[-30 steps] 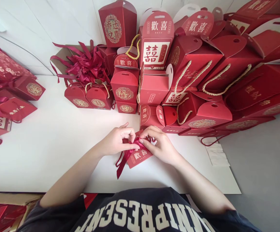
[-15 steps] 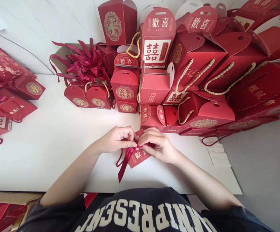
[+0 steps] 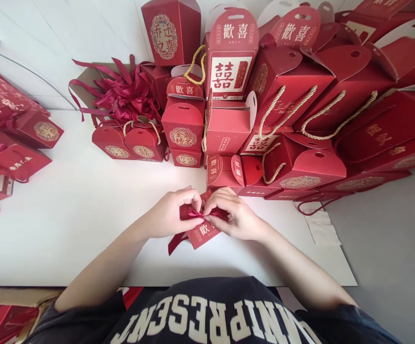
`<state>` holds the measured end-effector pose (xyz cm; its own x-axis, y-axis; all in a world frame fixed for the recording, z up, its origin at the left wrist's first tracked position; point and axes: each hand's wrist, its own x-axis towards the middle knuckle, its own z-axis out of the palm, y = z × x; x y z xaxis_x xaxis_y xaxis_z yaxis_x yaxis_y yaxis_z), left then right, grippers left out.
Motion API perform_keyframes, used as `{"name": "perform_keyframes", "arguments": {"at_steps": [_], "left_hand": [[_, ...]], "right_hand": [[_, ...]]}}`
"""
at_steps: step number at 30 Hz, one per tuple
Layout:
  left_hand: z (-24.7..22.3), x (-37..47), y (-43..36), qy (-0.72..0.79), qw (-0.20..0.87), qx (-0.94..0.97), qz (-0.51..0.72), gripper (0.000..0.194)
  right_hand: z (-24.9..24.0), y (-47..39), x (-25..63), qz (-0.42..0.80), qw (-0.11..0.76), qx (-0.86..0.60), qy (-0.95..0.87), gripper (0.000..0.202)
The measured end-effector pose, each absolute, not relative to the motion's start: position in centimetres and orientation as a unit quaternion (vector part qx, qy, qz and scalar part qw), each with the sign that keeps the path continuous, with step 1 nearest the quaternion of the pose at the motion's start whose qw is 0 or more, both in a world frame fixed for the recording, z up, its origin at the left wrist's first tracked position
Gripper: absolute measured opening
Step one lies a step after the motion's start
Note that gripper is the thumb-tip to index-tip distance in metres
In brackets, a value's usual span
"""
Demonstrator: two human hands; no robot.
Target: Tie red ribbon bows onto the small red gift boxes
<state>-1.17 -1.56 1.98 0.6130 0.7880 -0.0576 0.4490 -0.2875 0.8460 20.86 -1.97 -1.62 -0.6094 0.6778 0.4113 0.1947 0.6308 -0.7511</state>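
So the crimson ribbon [image 3: 194, 213] is lying across the top of a small red box [image 3: 202, 233], which is sitting on the white table [image 3: 121, 200] fairly near the front edge. The left hand [image 3: 169, 215] is pinching the ribbon between thumb and fingers, and the right hand [image 3: 239, 215] is clamping it the same way just beside. Fingers are covering the middle bit, so I honestly can't tell if that's a knot or just a crossing. One ribbon end is trailing off toward the left. Behind the hands, red gift boxes [image 3: 229, 129] are standing in stacks, with an open carton [image 3: 87, 86] of loose ribbons [image 3: 128, 93] beside them. More boxes with bows [image 3: 23, 153] are sitting over at far left, and some white sheets [image 3: 322, 229] are lying at right.
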Motion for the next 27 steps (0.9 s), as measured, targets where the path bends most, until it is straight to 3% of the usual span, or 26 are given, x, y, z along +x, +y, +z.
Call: {"name": "perform_keyframes", "arguments": {"at_steps": [8,14,18,27], "left_hand": [[0.6,0.5,-4.0,0.394,0.149,0.861,0.286,0.015],[-0.3,0.5,-4.0,0.399,0.134,0.851,0.313,0.014],[-0.3,0.1,-3.6,0.376,0.131,0.853,0.337,0.014],[-0.9,-0.6,-2.9,0.281,0.023,0.892,0.353,0.015]], "right_hand": [[-2.1,-2.3,20.8,0.34,0.377,-0.282,-0.814,0.01],[-1.3,-2.7,21.0,0.361,0.355,-0.297,-0.81,0.004],[-1.2,-2.9,21.0,0.354,0.353,-0.376,-0.78,0.014],[-1.4,-2.8,21.2,0.445,0.338,-0.387,-0.734,0.009]]}}
